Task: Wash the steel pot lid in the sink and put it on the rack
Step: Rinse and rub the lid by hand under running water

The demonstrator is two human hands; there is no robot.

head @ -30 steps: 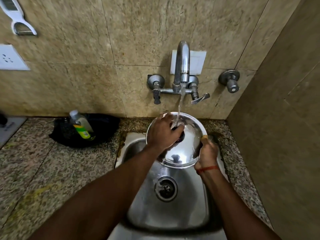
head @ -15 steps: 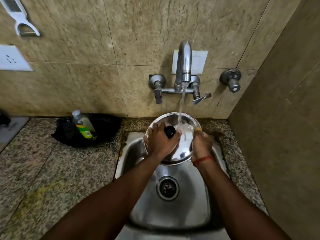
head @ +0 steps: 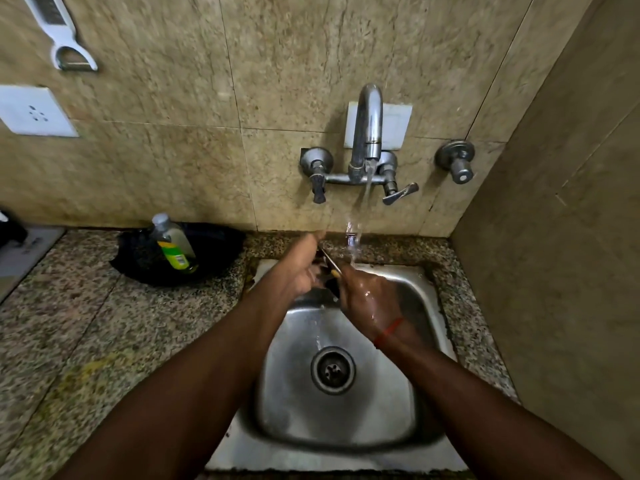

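Bottle label: the bottle, at 10 o'clock from the sink, wears a green and yellow label with a small white printed patch; no word is legible.
Grey slab: at 9 o'clock, faint marks, too blurred to read.

Sink open on near side around drain, far side filled by left hand, right hand and edge-on steel pot lid under tap, side wall close on right, table open at left, black pan with bottle far left.
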